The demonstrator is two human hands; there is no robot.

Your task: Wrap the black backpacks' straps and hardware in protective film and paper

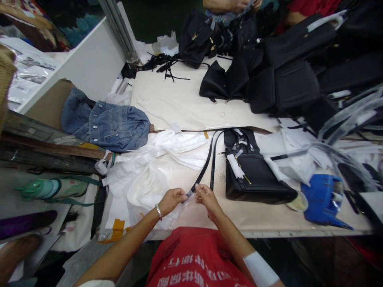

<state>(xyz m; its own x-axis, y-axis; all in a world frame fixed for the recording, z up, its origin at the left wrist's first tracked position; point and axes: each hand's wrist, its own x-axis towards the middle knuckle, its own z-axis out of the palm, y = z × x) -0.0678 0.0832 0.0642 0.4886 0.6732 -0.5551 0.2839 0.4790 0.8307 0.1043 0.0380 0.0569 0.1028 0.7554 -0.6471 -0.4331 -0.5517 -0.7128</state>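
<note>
My left hand (172,200) and my right hand (206,198) meet near the table's front edge, both pinched on the end of a long black strap (206,163). The strap runs up and right in a loop to a black handbag (254,175) lying flat just right of my hands. The strap end between my fingers looks wrapped in clear film. White wrapping paper (155,167) lies bunched under and left of my left hand. White paper strips cover parts of the bag's handles.
A denim jacket (110,125) lies at the left. Several black handbags (269,75) are piled at the far right, where another person's hands (233,4) work. A blue tape dispenser (324,199) sits right of the bag. A green bottle (50,188) lies far left.
</note>
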